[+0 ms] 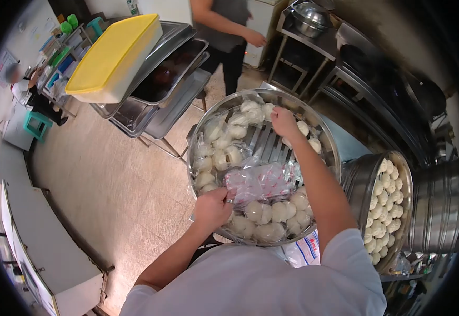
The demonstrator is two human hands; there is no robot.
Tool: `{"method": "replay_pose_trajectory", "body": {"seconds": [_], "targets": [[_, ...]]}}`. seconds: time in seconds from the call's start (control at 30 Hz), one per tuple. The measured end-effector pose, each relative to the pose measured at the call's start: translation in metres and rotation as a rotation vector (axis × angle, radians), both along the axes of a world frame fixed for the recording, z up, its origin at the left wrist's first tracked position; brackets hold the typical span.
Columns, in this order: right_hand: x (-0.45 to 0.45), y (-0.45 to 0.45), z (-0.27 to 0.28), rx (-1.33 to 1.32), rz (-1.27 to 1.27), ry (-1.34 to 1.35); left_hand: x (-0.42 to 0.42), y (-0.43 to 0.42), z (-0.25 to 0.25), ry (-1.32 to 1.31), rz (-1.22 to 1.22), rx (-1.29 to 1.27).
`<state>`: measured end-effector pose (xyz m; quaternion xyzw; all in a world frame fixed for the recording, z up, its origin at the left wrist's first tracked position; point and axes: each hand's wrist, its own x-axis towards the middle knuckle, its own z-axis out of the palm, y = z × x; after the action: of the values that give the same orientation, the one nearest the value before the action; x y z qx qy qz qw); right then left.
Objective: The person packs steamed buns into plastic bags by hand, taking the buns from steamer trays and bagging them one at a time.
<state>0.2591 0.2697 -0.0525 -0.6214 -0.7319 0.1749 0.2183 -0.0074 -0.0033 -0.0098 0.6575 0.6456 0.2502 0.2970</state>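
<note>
In the head view, the person's left hand (211, 208) is at the near-left rim of a large round metal steamer tray (336, 152) with a slatted base, its fingers (220, 193) curled beside a crumpled clear plastic packet with red print (261, 181); whether they pinch that or the film around the buns, one cannot tell. The right hand (286, 125) reaches to the far side, its fingers drawn together by a white round bun (268, 111), though whether they grip it is hidden. White buns in clear plastic bags (257, 211) lie around the inside of the tray, the packet amid them. The likeliest trouble is thin film snagging on the fingers or clinging to a neighbouring bag, which could drag several buns along at once. A hard pinch could dent the dough, since it looks soft. The right forearm passes close over the loose white buns (314, 144), so a low sweep might brush them. The bagged buns crowd the near rim, where a careless tug by the left hand could tip one over the edge.
</note>
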Motion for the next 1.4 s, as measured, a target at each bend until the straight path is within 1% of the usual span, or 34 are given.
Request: {"method": "replay_pose_trajectory", "body": {"seconds": [0.07,0.17,0.2,0.27,0.33,0.37,0.47,0.57,0.67,0.73,0.77,0.87,0.9,1.0,1.03,1.13,1.23,1.27,1.3,1.37,1.4], "targets": [[-0.006,0.029,-0.005,-0.002,-0.003,-0.175,0.001,0.002,-0.004,0.036,0.003,0.016],[-0.003,0.072,-0.060,-0.040,-0.039,-0.199,0.001,0.004,-0.001,0.095,-0.037,-0.040],[-0.008,0.072,-0.057,-0.042,-0.051,-0.252,0.001,0.005,-0.003,0.089,-0.031,-0.004],[-0.019,0.058,-0.030,-0.045,-0.079,-0.364,0.002,0.005,-0.006,0.072,-0.024,0.070],[-0.024,0.030,0.003,-0.051,-0.020,-0.383,0.002,0.005,-0.007,0.051,-0.027,0.105],[-0.024,0.015,0.010,-0.051,0.003,-0.393,0.002,0.006,-0.007,0.040,-0.033,0.126],[-0.018,-0.034,-0.015,0.140,0.004,-0.351,0.002,0.006,-0.005,0.027,-0.043,0.127],[-0.008,-0.054,0.000,0.062,0.119,-0.100,0.002,0.006,-0.003,0.012,-0.062,0.136],[0.019,-0.005,-0.015,0.155,-0.170,0.065,0.002,0.005,-0.006,0.080,-0.067,0.107],[0.052,0.042,-0.055,-0.005,-0.243,0.012,0.003,0.005,-0.008,0.042,-0.049,0.138],[0.054,0.050,-0.060,-0.062,-0.266,-0.037,0.003,0.004,-0.008,0.023,-0.036,0.152],[0.048,0.050,-0.053,-0.189,-0.306,-0.239,0.003,0.005,-0.005,-0.001,-0.027,0.154],[0.035,0.039,-0.025,-0.229,-0.292,-0.285,0.003,0.005,-0.005,-0.009,-0.021,0.160],[0.025,0.023,-0.017,-0.149,-0.297,-0.253,0.003,0.005,-0.005,-0.016,-0.018,0.171],[0.026,0.022,-0.023,-0.120,-0.309,-0.139,0.003,0.005,-0.005,-0.008,-0.022,0.172],[0.027,0.011,-0.009,-0.201,-0.364,0.522,0.002,0.004,-0.010,-0.007,-0.019,0.141],[0.006,-0.009,-0.010,-0.414,-0.173,0.644,0.000,0.000,-0.012,-0.005,-0.004,0.096],[-0.008,-0.019,-0.019,-0.356,-0.109,0.483,-0.001,-0.002,-0.011,0.001,-0.003,0.081],[-0.022,-0.031,-0.031,-0.295,-0.046,0.322,-0.001,-0.002,-0.013,-0.053,0.037,0.100],[-0.047,-0.057,-0.033,0.038,0.010,-0.008,0.001,-0.002,-0.015,-0.166,0.122,0.140],[-0.053,-0.069,-0.033,0.204,0.038,-0.175,0.000,-0.003,-0.012,-0.249,0.136,0.114]]}}
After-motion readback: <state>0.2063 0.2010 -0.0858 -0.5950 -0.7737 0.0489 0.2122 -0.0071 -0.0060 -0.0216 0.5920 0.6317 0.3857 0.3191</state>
